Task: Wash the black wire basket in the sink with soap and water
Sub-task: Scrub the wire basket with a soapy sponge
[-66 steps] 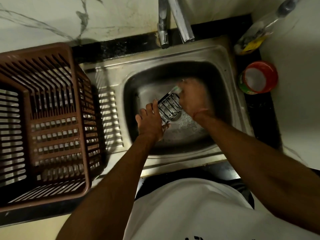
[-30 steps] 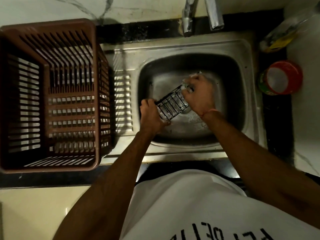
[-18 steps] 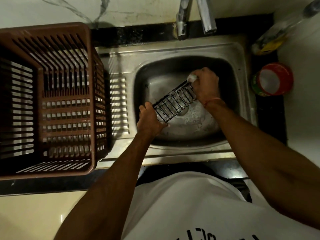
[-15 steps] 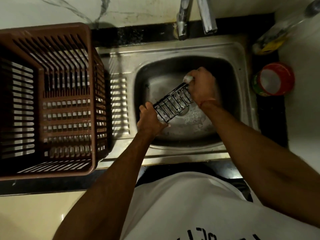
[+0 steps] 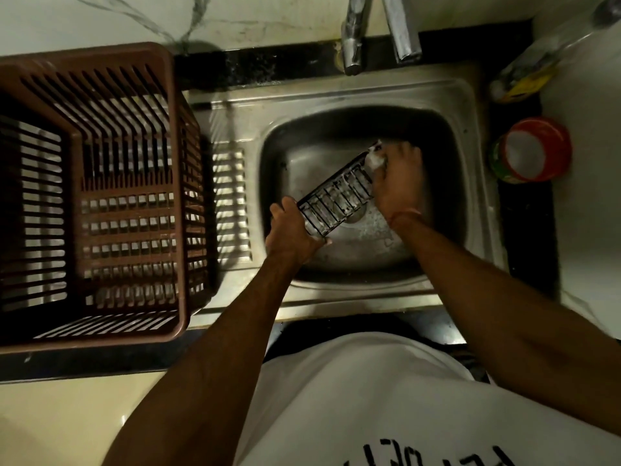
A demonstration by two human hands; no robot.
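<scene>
A small black wire basket [image 5: 336, 200] is held slantwise over the steel sink [image 5: 470, 105], above the drain. My left hand [image 5: 290, 232] grips its near, lower end. My right hand [image 5: 398, 181] is at its far, upper end and holds a pale, soapy scrubber [image 5: 374, 158] against the wires. Foam lies on the sink floor under the basket. No water runs from the tap [image 5: 401, 28].
A large brown slatted plastic crate [image 5: 94, 196] stands on the drainboard to the left. A red tub of white soap [image 5: 531, 151] and a clear bottle with a yellow label [image 5: 527, 75] sit on the counter right of the sink.
My right hand has rubbed the scrubber back and forth along the basket's far end. The left hand has kept its grip on the near end. The basket stays slanted over the drain.
</scene>
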